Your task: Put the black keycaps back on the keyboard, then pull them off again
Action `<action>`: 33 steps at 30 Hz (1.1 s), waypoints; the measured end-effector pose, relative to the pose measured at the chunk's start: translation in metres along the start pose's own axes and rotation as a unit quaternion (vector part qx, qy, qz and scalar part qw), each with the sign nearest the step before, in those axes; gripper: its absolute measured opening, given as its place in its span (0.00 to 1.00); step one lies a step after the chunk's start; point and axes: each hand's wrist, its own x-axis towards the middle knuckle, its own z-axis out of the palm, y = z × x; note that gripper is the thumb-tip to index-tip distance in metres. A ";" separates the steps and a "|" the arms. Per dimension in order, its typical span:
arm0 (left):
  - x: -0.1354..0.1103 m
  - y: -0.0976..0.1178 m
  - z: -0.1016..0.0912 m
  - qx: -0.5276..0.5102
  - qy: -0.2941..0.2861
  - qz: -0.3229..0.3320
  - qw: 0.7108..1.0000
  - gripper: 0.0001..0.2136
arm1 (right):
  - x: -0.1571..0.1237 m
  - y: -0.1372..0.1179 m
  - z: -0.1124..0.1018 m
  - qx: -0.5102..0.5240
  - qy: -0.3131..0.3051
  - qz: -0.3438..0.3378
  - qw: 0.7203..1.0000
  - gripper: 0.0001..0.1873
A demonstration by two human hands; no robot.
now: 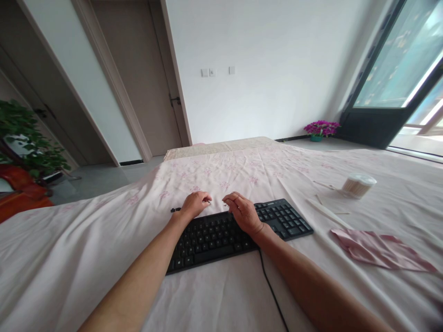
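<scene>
A black keyboard point(212, 237) lies on the pale, flower-patterned cloth, keys up, its cord point(272, 286) running toward me at the lower right. Over its far edge my left hand point(196, 205) is closed, the fingers curled in to the thumb. My right hand point(244, 214) is above the keys left of the number pad, with thumb and fingers drawn together. The two sets of fingertips face each other across a small gap. Tiny dark specks show by the fingertips, too small to name. Part of the keyboard is hidden under both hands.
To the right stands a clear round tub of cotton swabs point(359, 186), with several loose swabs point(324, 185) near it. A crumpled pink cloth point(380, 250) lies closer to me. Beyond the cloth-covered surface point(221, 177) are a potted purple flower point(321, 129), a wall and doors.
</scene>
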 end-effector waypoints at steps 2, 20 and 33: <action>0.000 0.000 0.001 0.004 -0.004 0.004 1.000 0.09 | 0.000 -0.001 0.000 0.005 0.006 0.000 1.000 0.13; -0.010 0.059 0.001 -0.133 0.028 -0.013 0.991 0.10 | 0.014 0.008 -0.031 0.131 -0.057 0.138 0.980 0.19; -0.020 0.072 0.022 -0.243 -0.017 0.024 0.970 0.10 | 0.008 0.012 -0.025 0.041 -0.136 0.077 0.987 0.16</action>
